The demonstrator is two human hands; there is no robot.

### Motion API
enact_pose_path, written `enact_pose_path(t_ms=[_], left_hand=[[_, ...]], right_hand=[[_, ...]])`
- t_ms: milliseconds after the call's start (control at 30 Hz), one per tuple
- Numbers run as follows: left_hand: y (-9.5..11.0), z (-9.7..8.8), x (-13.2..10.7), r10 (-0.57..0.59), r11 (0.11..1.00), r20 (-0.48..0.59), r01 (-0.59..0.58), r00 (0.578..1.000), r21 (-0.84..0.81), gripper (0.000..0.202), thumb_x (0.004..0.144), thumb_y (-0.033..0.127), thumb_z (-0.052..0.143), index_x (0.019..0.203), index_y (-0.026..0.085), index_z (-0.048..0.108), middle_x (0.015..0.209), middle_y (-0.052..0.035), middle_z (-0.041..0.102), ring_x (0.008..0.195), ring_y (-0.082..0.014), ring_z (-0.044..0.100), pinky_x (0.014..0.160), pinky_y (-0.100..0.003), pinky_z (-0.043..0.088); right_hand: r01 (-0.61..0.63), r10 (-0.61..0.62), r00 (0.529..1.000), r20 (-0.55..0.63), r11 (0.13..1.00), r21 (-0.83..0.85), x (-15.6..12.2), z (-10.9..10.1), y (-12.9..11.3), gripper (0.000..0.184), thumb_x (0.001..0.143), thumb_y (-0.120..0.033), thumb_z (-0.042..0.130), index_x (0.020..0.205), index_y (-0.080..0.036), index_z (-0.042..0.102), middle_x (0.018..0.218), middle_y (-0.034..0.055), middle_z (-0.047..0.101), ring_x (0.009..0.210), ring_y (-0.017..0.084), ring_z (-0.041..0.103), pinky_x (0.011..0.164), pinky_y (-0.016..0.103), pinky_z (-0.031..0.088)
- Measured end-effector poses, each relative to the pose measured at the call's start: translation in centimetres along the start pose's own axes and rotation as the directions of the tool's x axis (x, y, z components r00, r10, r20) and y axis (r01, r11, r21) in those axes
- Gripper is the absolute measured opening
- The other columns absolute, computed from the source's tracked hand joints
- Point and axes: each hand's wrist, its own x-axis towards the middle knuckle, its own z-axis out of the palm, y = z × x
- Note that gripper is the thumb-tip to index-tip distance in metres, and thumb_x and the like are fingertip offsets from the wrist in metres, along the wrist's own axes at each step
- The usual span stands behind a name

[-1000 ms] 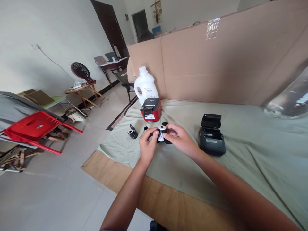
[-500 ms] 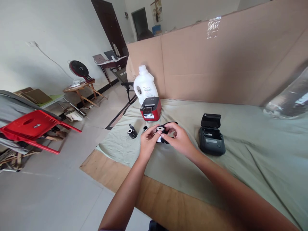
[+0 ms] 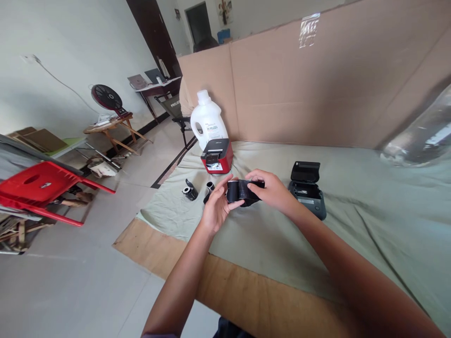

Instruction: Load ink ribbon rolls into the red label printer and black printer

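Note:
My left hand (image 3: 217, 206) grips a roll of black ribbon (image 3: 233, 191) by its ends, between the thumb and a finger. A loose black strip comes off the roll toward the right, pinched by my right hand (image 3: 268, 188). Left of my hands, a small roll with a white core and dark wrap (image 3: 190, 191) lies on the cloth. Another small dark roll (image 3: 210, 186) sits close by, partly hidden behind my left hand. On the right stands a dark portable label printer (image 3: 307, 199) with its lid raised.
A red and black label printer (image 3: 225, 159) stands in front of a white jug (image 3: 207, 119). Behind the cloth (image 3: 268, 253) rises a cardboard panel (image 3: 299, 94). A wrapped clear bundle (image 3: 419, 136) lies at the right. Bare wood (image 3: 243, 281) edges the table. A red chair (image 3: 52, 188) stands left.
The roll has turned from end-on to side-on. My right hand has drawn slightly right with the strip, and my left fingers have spread across the roll's ends. The view has shifted a little.

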Motion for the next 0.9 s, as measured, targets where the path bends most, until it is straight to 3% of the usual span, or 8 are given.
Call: enact_pose_path(t_ms=[100, 233, 333, 467, 567, 667, 767, 900], left_hand=[[0.4, -0.1, -0.2, 0.022, 1.000, 0.096, -0.023, 0.995, 0.000, 0.063, 0.077, 0.037, 0.075, 0.138, 0.032, 0.057, 0.153, -0.0075, 0.048, 0.132, -0.0305, 0.056, 0.095, -0.043, 0.062], [0.4, 0.2, -0.4, 0.068, 0.993, 0.078, -0.075, 0.995, 0.087, 0.071, 0.068, 0.028, 0.085, 0.134, 0.031, 0.058, 0.152, -0.0091, 0.047, 0.135, -0.0306, 0.052, 0.098, -0.042, 0.060], [0.4, 0.2, -0.4, 0.059, 0.989, 0.134, -0.076, 0.989, 0.127, 0.067, 0.071, 0.032, 0.085, 0.132, 0.030, 0.057, 0.152, -0.0099, 0.047, 0.125, -0.0279, 0.059, 0.091, -0.040, 0.062], [0.3, 0.0, -0.3, 0.059, 0.983, 0.177, -0.088, 0.982, 0.164, 0.068, 0.072, 0.036, 0.085, 0.133, 0.031, 0.055, 0.159, -0.0110, 0.036, 0.093, -0.0184, 0.069, 0.070, -0.036, 0.066], [0.0, 0.0, -0.4, 0.088, 0.958, 0.160, -0.127, 0.983, 0.256, 0.066, 0.074, 0.036, 0.082, 0.133, 0.028, 0.053, 0.151, -0.0125, 0.046, 0.087, -0.0165, 0.069, 0.067, -0.031, 0.064], [-0.5, 0.0, -0.5, 0.164, 0.879, 0.134, -0.207, 0.977, 0.431, 0.060, 0.077, 0.030, 0.077, 0.133, 0.026, 0.055, 0.139, -0.0111, 0.056, 0.086, -0.0158, 0.070, 0.065, -0.025, 0.062], [-0.8, -0.1, -0.5, 0.255, 0.757, 0.161, -0.301, 0.953, 0.580, 0.061, 0.076, 0.024, 0.075, 0.134, 0.026, 0.057, 0.133, -0.0102, 0.059, 0.085, -0.0155, 0.069, 0.068, -0.026, 0.062], [-0.9, -0.2, -0.5, 0.297, 0.712, 0.179, -0.343, 0.938, 0.613, 0.080, 0.075, 0.027, 0.079, 0.147, 0.028, 0.044, 0.131, -0.0104, 0.063, 0.088, -0.0188, 0.071, 0.074, -0.032, 0.063]], right_hand=[[-0.008, 0.008, 1.000, 0.024, 1.000, 0.006, 0.0, -0.9, -0.4, 0.021, 0.082, -0.022, 0.057, 0.100, -0.021, 0.067, 0.087, 0.0029, 0.070, 0.083, 0.020, 0.063, 0.079, 0.034, 0.046], [-0.025, 0.024, 0.997, 0.069, 1.000, 0.009, -0.1, -2.0, -0.8, 0.021, 0.081, -0.020, 0.060, 0.100, -0.022, 0.069, 0.100, 0.0052, 0.072, 0.095, 0.022, 0.065, 0.083, 0.035, 0.047], [-0.034, 0.035, 0.995, 0.093, 0.999, -0.015, -0.3, -2.8, -1.0, 0.025, 0.080, -0.020, 0.062, 0.103, -0.023, 0.070, 0.098, 0.0051, 0.072, 0.088, 0.022, 0.065, 0.078, 0.034, 0.047], [-0.054, 0.063, 0.988, 0.143, 0.996, -0.065, -0.7, -3.9, -1.5, 0.028, 0.080, -0.020, 0.063, 0.108, -0.022, 0.071, 0.092, 0.0049, 0.073, 0.077, 0.020, 0.064, 0.071, 0.032, 0.046], [-0.064, 0.085, 0.984, 0.154, 0.988, -0.140, -1.0, -4.7, -2.5, 0.030, 0.081, -0.019, 0.064, 0.110, -0.021, 0.069, 0.097, 0.0060, 0.074, 0.078, 0.020, 0.066, 0.070, 0.031, 0.046], [-0.080, 0.103, 0.987, 0.127, 0.981, -0.177, -1.5, -5.1, -3.7, 0.031, 0.081, -0.021, 0.066, 0.111, -0.021, 0.068, 0.100, 0.0059, 0.075, 0.082, 0.020, 0.068, 0.072, 0.030, 0.048], [-0.080, 0.089, 0.992, 0.094, 0.992, -0.096, -1.8, -4.9, -4.6, 0.029, 0.083, -0.031, 0.069, 0.110, -0.021, 0.068, 0.095, 0.0050, 0.075, 0.080, 0.019, 0.068, 0.071, 0.030, 0.049], [-0.102, 0.063, 0.980, 0.189, 0.974, 0.204, -1.8, -4.0, -4.9, 0.034, 0.092, -0.050, 0.061, 0.108, -0.020, 0.069, 0.092, 0.0053, 0.076, 0.085, 0.021, 0.071, 0.076, 0.032, 0.054]])
